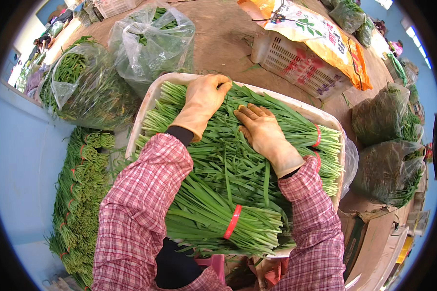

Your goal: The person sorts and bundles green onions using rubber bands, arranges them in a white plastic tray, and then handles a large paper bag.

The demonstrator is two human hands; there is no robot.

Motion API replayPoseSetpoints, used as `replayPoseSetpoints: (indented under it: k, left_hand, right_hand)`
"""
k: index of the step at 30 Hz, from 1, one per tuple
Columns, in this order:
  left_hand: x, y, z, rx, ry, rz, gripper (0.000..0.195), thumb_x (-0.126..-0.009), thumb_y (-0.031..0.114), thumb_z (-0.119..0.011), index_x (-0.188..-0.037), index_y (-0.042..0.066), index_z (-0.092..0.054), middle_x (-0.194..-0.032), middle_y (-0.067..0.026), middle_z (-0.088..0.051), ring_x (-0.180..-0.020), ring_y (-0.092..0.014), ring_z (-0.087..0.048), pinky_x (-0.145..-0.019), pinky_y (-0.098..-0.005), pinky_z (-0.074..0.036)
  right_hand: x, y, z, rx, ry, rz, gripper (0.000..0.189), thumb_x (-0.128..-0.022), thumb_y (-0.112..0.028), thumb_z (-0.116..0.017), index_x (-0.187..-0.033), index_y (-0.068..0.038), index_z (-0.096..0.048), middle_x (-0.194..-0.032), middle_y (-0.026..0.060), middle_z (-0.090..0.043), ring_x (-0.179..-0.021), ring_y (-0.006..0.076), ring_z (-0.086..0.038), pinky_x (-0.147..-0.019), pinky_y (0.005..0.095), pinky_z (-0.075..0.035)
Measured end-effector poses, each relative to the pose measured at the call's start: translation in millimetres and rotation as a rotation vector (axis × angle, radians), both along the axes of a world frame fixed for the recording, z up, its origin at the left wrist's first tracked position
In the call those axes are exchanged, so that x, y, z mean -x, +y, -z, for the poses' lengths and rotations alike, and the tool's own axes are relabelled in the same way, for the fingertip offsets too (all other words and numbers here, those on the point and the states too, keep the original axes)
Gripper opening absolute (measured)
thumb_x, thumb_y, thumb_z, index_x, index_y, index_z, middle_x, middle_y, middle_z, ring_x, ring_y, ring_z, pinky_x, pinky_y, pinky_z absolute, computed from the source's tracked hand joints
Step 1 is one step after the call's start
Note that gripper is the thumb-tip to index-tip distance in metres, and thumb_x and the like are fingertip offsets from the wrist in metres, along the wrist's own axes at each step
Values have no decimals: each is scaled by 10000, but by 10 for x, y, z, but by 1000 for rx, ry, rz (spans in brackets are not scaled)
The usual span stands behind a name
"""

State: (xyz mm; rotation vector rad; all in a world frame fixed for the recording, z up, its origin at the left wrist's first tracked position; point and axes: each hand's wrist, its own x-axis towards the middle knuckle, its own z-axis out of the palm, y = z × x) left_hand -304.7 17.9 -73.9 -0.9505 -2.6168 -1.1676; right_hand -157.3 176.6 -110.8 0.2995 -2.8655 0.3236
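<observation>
Both my hands wear tan rubber gloves. They work over a white plastic tub [140, 119] heaped with garlic chives. My left hand [205, 102] is at the far side, fingers curled down among the leaves; whether it grips any is hidden. Flat on the loose green leaves [218, 152] in the middle rests my right hand [266, 134], its fingers slightly spread. Red bands tie chive bundles [326, 145] at the tub's right side, their pale stems facing outward. Another red-banded bundle [236, 220] lies across the near edge. More pale stems [154, 116] show at the left.
Left of the tub, a long row of banded bundles [83, 189] lies along a blue wall [25, 163]. Clear plastic bags of greens [153, 47] stand beyond it. An orange-and-white sack [313, 29] covers a plastic crate [298, 63] ahead. Filled bags [389, 167] and cardboard [371, 240] sit right.
</observation>
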Motion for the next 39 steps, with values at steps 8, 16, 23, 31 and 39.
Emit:
replayPoseSetpoints:
  k: [8,16,23,31,39]
  left_hand:
    - [-84,235,99,523,291,241,233,-790,173,-777,-1020,201,-801,-1168,-66,-687,-1101,-310,-632,-968,-431,-517]
    - [-61,320,73,692,306,194,246,-771,210,-792,-1017,206,-800,-1121,-64,-688,-1073,-292,-636,-944,-443,-515]
    - [-84,392,-17,755,137,119,125,-783,227,-764,-893,172,-790,-1054,-57,-688,-1060,-274,-636,-930,-440,-516]
    - [76,137,240,-115,-351,-220,243,-911,254,-689,-1031,46,-727,-945,-144,-747,-846,-244,-702,-781,-395,-549]
    - [760,-1468,10,-1044,-532,-656,249,-963,172,-683,-1175,49,-638,-1034,-77,-689,-880,-152,-646,-813,-294,-525]
  right_hand:
    - [-43,-55,77,59,23,45,416,-977,-285,-594,-1343,-90,-610,-1399,111,-606,-1363,337,-501,-1167,512,-343]
    - [-44,-67,74,51,20,53,423,-975,-281,-592,-1351,-89,-602,-1410,111,-595,-1368,338,-494,-1175,512,-333]
    - [-44,-78,98,69,21,60,420,-976,-278,-588,-1352,-91,-602,-1412,102,-592,-1379,326,-484,-1182,505,-324]
    - [-44,-83,116,95,25,59,424,-973,-276,-596,-1358,-97,-597,-1428,99,-584,-1376,326,-491,-1180,500,-331]
    - [-57,-31,135,88,8,70,435,-978,-298,-602,-1376,-124,-591,-1453,92,-570,-1382,323,-490,-1180,500,-333]
